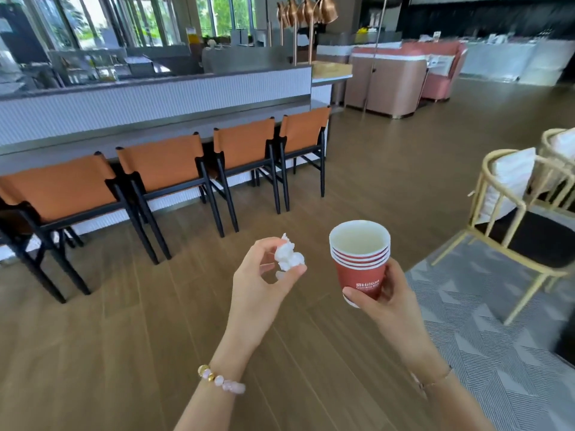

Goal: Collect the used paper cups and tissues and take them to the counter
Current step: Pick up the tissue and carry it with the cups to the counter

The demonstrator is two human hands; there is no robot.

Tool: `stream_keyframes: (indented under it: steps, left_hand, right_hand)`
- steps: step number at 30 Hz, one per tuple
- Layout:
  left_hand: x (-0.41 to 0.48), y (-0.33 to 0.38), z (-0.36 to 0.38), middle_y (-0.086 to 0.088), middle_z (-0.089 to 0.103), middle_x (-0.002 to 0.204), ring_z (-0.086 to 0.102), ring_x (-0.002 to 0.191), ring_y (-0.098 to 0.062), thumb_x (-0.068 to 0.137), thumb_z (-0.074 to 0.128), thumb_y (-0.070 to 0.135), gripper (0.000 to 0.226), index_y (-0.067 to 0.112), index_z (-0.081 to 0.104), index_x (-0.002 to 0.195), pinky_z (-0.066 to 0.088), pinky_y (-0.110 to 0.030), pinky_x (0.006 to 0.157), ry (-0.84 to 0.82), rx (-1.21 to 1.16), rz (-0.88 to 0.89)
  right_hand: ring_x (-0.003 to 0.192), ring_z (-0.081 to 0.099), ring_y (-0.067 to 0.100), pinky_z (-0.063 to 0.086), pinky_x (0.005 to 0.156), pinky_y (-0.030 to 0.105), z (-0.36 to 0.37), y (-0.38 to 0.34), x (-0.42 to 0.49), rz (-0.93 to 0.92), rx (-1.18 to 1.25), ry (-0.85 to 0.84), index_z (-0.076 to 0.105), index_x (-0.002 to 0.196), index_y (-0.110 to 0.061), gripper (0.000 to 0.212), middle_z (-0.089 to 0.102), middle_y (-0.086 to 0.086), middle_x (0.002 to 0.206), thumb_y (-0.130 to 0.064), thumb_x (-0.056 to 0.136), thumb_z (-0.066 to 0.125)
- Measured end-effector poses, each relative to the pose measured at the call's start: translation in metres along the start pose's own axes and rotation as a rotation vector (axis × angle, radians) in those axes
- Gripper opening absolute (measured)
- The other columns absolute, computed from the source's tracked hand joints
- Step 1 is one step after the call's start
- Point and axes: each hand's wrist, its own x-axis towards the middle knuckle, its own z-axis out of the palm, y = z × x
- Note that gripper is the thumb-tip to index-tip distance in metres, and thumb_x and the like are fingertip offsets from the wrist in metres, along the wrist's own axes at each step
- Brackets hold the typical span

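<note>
From my feed, the wooden floor (155, 321) fills most of the view. The long table (155, 101) with its ribbed white front runs along the upper left, well apart from both hands. Four orange-backed chairs (161, 163) stand in a row against it. A grey patterned rug (497, 337) lies at the right with a gold-framed chair (522, 219) on it.

Both hands are held out over the floor, apart from each other. The right hand (385, 293) wraps the lower part of a stack of red paper cups (361, 262). The stack is upright and nested, with several rims showing. Its top cup looks empty, and the fingers (351, 295) curl round the base.

The left hand (261, 284) pinches a crumpled white tissue (287, 258) between thumb and fingertips, just left of the cups and not touching them.

A bead bracelet (221, 381) circles the left wrist, and a thin chain bracelet (435, 379) the right.
</note>
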Motion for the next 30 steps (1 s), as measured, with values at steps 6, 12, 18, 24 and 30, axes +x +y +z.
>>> stream_keyframes:
  steps: [6, 12, 18, 24, 30]
  left_hand:
    - [0.088, -0.029, 0.013, 0.022, 0.062, 0.101, 0.059, 0.097, -0.004, 0.076, 0.075, 0.015, 0.029, 0.030, 0.060, 0.097, 0.044, -0.010, 0.082, -0.098, -0.038, 0.039]
    - [0.149, -0.058, 0.031, 0.022, 0.062, 0.101, 0.059, 0.100, -0.004, 0.077, 0.074, 0.017, 0.029, 0.031, 0.060, 0.097, 0.047, -0.017, 0.085, -0.165, -0.070, 0.032]
    - [0.225, -0.096, 0.053, 0.022, 0.062, 0.101, 0.059, 0.100, -0.003, 0.078, 0.074, 0.017, 0.028, 0.032, 0.059, 0.096, 0.047, -0.017, 0.086, -0.156, -0.063, 0.032]
    - [0.328, -0.134, 0.095, 0.021, 0.063, 0.100, 0.059, 0.099, -0.004, 0.077, 0.074, 0.017, 0.029, 0.032, 0.059, 0.097, 0.047, -0.014, 0.084, -0.142, -0.049, 0.035]
    - [0.436, -0.160, 0.137, 0.021, 0.063, 0.100, 0.059, 0.099, -0.005, 0.077, 0.073, 0.018, 0.028, 0.032, 0.059, 0.097, 0.046, -0.023, 0.087, -0.137, -0.014, 0.038]
  right_hand:
    - [0.096, 0.065, 0.003, 0.050, 0.076, 0.012, 0.011, 0.001, 0.066, -0.016, -0.048, 0.120, 0.053, 0.121, -0.024, 0.063, 0.068, -0.009, 0.107, -0.009, 0.068, 0.083]
    - [0.096, 0.064, 0.001, 0.049, 0.076, 0.012, 0.015, 0.009, 0.121, -0.003, -0.066, 0.173, 0.051, 0.124, -0.017, 0.061, 0.065, -0.003, 0.112, -0.005, 0.071, 0.080]
    - [0.094, 0.064, 0.000, 0.049, 0.072, 0.010, 0.019, 0.035, 0.206, 0.007, -0.088, 0.171, 0.052, 0.123, -0.018, 0.062, 0.066, -0.007, 0.109, -0.007, 0.070, 0.081]
    - [0.091, 0.064, -0.002, 0.048, 0.070, 0.008, 0.016, 0.068, 0.327, 0.009, -0.084, 0.171, 0.053, 0.121, -0.023, 0.062, 0.067, -0.012, 0.104, -0.008, 0.069, 0.082]
    - [0.089, 0.065, -0.003, 0.048, 0.069, 0.007, 0.005, 0.077, 0.450, -0.020, -0.080, 0.172, 0.054, 0.117, -0.028, 0.059, 0.068, -0.017, 0.101, -0.005, 0.070, 0.081]
